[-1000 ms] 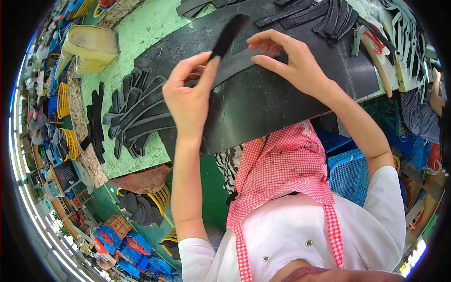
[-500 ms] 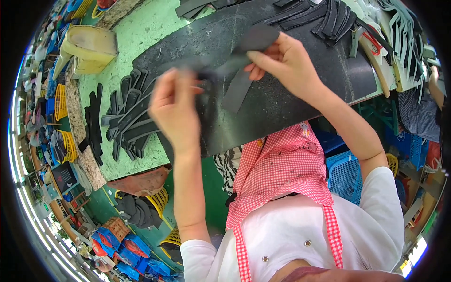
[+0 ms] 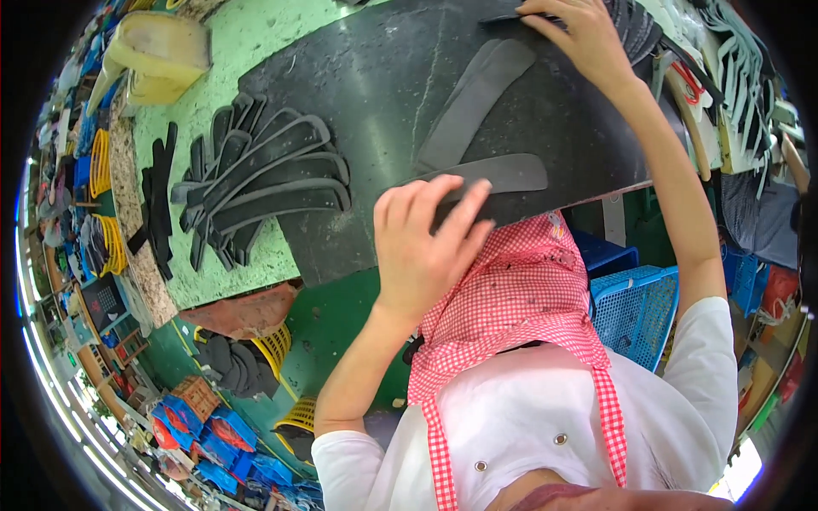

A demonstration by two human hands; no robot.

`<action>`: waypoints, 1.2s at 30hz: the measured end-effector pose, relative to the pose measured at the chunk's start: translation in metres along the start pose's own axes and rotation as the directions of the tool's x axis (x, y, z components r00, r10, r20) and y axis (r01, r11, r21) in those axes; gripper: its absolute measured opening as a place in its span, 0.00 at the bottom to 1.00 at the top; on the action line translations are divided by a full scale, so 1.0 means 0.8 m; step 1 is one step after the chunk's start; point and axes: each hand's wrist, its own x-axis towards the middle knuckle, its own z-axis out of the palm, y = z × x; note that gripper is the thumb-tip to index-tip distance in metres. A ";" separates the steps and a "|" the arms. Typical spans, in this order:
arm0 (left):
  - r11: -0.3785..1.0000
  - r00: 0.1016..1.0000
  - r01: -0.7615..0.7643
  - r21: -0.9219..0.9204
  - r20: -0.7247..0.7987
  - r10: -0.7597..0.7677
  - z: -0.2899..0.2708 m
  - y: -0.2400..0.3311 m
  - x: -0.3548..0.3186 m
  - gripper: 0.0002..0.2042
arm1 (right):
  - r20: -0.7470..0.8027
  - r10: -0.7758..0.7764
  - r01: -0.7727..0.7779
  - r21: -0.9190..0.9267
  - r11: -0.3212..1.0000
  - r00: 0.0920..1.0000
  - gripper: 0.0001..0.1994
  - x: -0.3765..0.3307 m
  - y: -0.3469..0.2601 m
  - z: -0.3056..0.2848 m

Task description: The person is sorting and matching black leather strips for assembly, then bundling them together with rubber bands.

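My left hand (image 3: 430, 230), fingers spread, rests over the near end of a dark grey strip (image 3: 507, 174) with a rounded tip, close to the black mat's front edge. Behind it lie overlapping flat grey strips (image 3: 477, 100), untouched. At the far right my right hand (image 3: 579, 38) has thumb and fingers closed around a black strip (image 3: 505, 19) beside a pile of black strips (image 3: 632, 32). On the left, several black strips with raised edges (image 3: 273, 175) are heaped in a fan.
The black mat (image 3: 358, 85) covers much of the pale green table (image 3: 247, 38). A yellowish plastic container (image 3: 166, 60) stands far left, near narrow black strips (image 3: 158, 200). Pale strips (image 3: 740, 77) hang at the right. Below is a blue basket (image 3: 635, 311).
The grey pieces from my hands now lie on the mat. My left hand has moved right and nearer me; my right hand has moved up and right to the black pile.
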 end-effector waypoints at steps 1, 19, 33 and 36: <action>0.999 1.000 -0.011 -0.035 -0.003 0.011 -0.004 0.004 -0.010 0.25 | -0.013 0.004 -0.004 0.018 1.000 1.000 0.07 0.000 0.007 0.001; 0.980 0.973 0.179 0.089 0.133 -0.190 -0.018 0.013 -0.074 0.25 | 0.519 0.015 -0.313 0.492 0.812 0.855 0.11 -0.046 -0.192 0.027; 0.954 0.970 0.144 0.263 0.154 -0.189 -0.021 0.006 -0.053 0.35 | 0.783 0.311 -0.757 0.287 0.587 0.538 0.11 -0.085 -0.118 -0.038; 0.955 0.965 0.153 0.254 0.169 -0.199 -0.030 0.005 -0.038 0.31 | 0.734 0.369 -0.727 0.241 0.643 0.570 0.12 -0.088 -0.124 -0.040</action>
